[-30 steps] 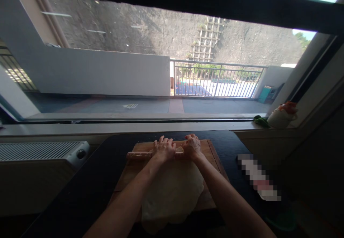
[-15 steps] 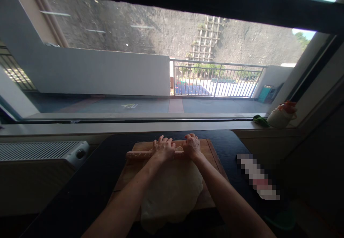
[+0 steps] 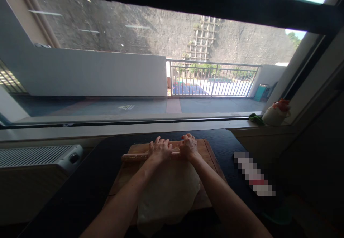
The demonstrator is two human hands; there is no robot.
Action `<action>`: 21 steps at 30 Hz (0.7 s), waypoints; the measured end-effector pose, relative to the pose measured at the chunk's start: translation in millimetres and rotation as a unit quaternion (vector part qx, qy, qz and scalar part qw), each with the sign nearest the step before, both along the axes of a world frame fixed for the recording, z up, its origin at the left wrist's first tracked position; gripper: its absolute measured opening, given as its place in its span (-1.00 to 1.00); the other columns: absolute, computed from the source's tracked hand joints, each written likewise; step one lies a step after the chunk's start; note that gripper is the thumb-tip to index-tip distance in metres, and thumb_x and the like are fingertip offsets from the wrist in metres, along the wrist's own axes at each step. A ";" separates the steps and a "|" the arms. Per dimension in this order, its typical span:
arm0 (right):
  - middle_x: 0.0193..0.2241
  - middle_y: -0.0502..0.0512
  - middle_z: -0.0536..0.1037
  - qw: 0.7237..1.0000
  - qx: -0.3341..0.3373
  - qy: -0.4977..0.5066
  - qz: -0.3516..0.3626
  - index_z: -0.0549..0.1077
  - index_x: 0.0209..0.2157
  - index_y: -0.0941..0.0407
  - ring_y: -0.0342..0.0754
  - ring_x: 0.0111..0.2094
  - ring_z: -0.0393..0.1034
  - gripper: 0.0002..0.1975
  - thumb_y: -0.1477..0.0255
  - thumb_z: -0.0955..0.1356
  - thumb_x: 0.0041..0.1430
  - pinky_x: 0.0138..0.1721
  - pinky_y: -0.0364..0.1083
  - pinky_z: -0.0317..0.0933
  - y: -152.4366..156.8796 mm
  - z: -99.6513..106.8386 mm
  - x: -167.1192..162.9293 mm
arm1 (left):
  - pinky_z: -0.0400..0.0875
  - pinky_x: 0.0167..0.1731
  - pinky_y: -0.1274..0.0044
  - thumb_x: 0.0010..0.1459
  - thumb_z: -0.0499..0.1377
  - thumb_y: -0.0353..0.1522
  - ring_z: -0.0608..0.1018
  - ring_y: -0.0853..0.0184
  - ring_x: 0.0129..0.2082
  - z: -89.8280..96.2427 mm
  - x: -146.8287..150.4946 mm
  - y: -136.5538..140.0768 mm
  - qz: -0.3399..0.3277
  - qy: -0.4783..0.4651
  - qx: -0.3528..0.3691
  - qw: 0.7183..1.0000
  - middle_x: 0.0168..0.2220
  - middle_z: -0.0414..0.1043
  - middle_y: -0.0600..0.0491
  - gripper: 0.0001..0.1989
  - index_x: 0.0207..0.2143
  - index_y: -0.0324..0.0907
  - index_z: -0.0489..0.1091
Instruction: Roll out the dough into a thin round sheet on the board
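While the head view has shifted slightly, the left hand (image 3: 160, 149) and right hand (image 3: 189, 147) remain on the rolling pin (image 3: 134, 157), across the far part of the dough sheet (image 3: 169, 195) on the wooden board (image 3: 125, 173); rolling appears little advanced. Both hands' fingers (image 3: 162, 142) bend over the pin; whether they clamp it cannot be told.

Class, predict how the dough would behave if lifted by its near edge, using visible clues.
The dough would probably flop rather than stay flat: it looks thin, and its near edge extends past the board. Its far part would likely resist lifting, since the rolling pin lies across it, beneath the left hand and right hand.
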State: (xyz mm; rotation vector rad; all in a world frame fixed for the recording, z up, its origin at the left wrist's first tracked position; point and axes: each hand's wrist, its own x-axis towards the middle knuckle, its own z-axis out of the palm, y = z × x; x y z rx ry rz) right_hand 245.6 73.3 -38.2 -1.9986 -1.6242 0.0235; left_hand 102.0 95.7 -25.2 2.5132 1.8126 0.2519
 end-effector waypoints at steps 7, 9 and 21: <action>-0.17 0.17 0.42 1.000 -0.004 0.007 -0.001 0.45 -0.18 0.13 -0.01 -0.12 0.27 -0.73 0.49 0.22 0.11 -0.12 -0.11 0.09 -0.7 1.7 -0.6 | 0.00 0.09 0.17 0.19 -0.16 -0.17 0.10 0.14 0.20 4.6 0.7 -3.8 0.008 0.004 -0.006 1.000 0.10 0.29 0.00 -0.57 -0.01 -0.05 0.32; -0.17 0.17 0.42 1.000 0.000 0.010 0.000 0.45 -0.18 0.13 -0.01 -0.13 0.27 -0.73 0.49 0.22 0.11 -0.13 -0.11 0.10 -0.9 1.3 -0.2 | 0.01 0.09 0.17 0.19 -0.17 -0.17 0.11 0.13 0.20 6.9 0.7 -5.8 0.001 0.007 -0.005 1.000 0.10 0.30 0.00 -0.57 -0.01 -0.05 0.32; -0.19 0.18 0.42 1.000 0.010 0.016 -0.005 0.45 -0.21 0.13 0.01 -0.13 0.26 -0.76 0.47 0.23 0.10 -0.11 -0.07 0.08 -1.0 1.9 0.5 | -0.01 0.09 0.15 0.18 -0.12 -0.17 0.11 0.11 0.20 -2.7 -2.0 2.7 -0.010 0.022 0.001 1.000 0.13 0.27 0.02 -0.60 -0.02 -0.02 0.33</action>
